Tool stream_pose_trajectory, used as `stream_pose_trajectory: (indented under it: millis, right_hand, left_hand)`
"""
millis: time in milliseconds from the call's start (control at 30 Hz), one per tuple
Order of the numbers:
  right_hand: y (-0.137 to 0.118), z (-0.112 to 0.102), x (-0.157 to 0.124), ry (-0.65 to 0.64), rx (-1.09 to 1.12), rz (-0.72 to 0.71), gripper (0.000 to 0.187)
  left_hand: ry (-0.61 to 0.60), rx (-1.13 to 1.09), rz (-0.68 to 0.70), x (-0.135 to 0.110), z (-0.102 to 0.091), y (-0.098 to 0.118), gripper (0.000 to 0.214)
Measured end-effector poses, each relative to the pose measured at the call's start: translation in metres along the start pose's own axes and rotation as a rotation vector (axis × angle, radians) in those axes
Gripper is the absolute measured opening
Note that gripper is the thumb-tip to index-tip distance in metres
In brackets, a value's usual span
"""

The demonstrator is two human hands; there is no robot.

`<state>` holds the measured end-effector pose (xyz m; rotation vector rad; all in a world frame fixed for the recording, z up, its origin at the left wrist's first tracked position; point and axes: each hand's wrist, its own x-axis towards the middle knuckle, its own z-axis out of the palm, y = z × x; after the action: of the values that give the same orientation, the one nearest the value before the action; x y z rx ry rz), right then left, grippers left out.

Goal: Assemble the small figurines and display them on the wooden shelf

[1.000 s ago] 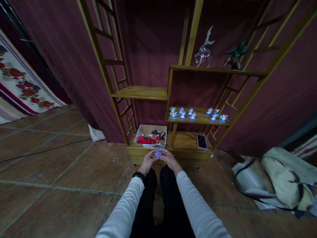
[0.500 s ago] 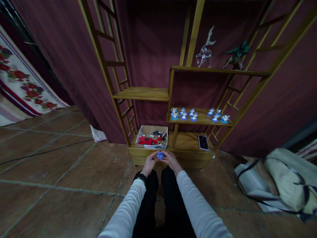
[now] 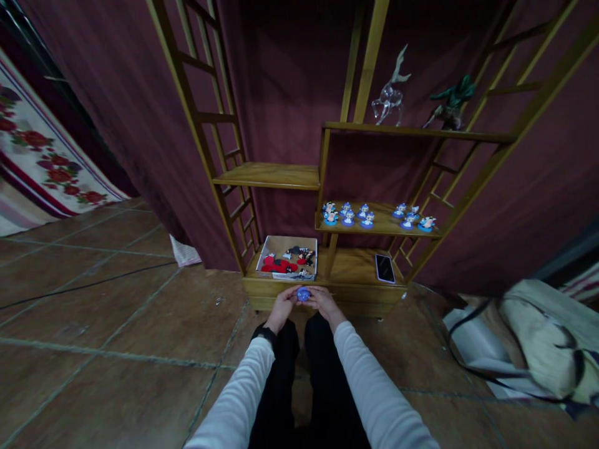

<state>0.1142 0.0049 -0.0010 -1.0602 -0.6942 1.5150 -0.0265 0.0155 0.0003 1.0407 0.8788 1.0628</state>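
Observation:
A small blue-purple figurine is held between my two hands, in front of the shelf's lower edge. My left hand grips it from the left, fingers closed. From the right, my right hand has its fingers closed on the same figurine. Just beyond my hands stands an open cardboard box with red and black pieces inside. Several small figurines on blue and purple bases stand in groups on the shelf above and to the right.
The wooden shelf unit rises ahead. A phone lies on its lowest board. Higher up stand a clear deer figure and a green-topped figure. Bags lie on the floor at right, a cable at left.
My hands stay in nearly the same place, both on the figurine. The view has shifted very slightly; nothing else visibly moves.

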Motion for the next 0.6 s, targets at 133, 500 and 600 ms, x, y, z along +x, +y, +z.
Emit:
stream_pose_trajectory:
  millis: [133,500,600]
  right_hand:
    - [-0.0011,0.0009,-0.0015,-0.002,-0.003,0.000,0.022]
    - [-0.0047,0.0031,-0.0080,-0.081,-0.094,0.018,0.024]
    - [-0.0037,0.0035,-0.0070,-0.068,-0.096,0.022,0.021]
  left_hand:
    - [0.045,-0.044,-0.061,-0.0022,0.0015,0.0056,0.031]
    - [0.183,-0.038,-0.129,-0.0035,0.0022,0.0101,0.020]
    - [0.190,-0.049,-0.132,-0.0021,0.0013,0.0092,0.015]
